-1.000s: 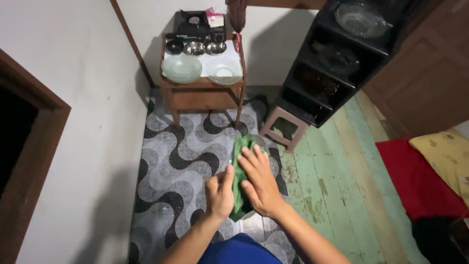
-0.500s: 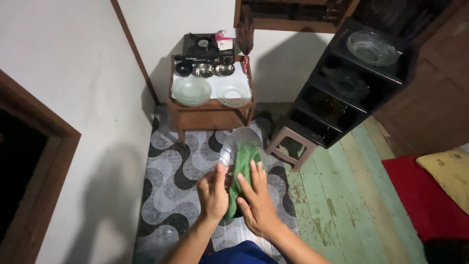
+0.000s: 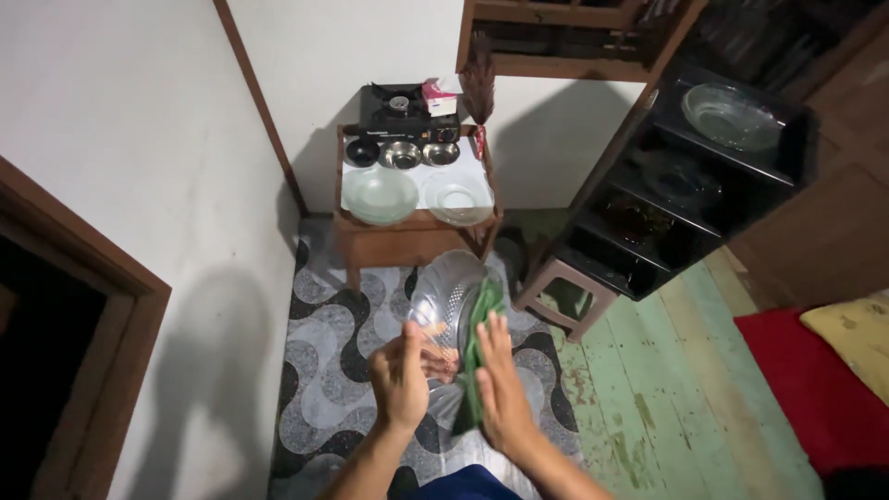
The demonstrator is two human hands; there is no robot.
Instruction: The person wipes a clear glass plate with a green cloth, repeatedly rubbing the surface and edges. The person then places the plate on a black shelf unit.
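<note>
A clear glass bowl (image 3: 447, 296) is held tilted above the patterned rug (image 3: 324, 370), gripped at its near rim by the left hand (image 3: 400, 378) with fingers curled. A green cloth (image 3: 477, 347) is pressed flat against the bowl by the open-palmed right hand (image 3: 500, 389). Beyond, two plates (image 3: 380, 194) are seen on the wooden desk (image 3: 412, 243)

I see dim indoor light with a bright patch on the white wall (image 3: 139, 120) and hard shadows low on it. My hands look slightly motion-blurred, glare flecks the glass bowl (image 3: 444, 292), and straight edges bow near the corners.
</note>
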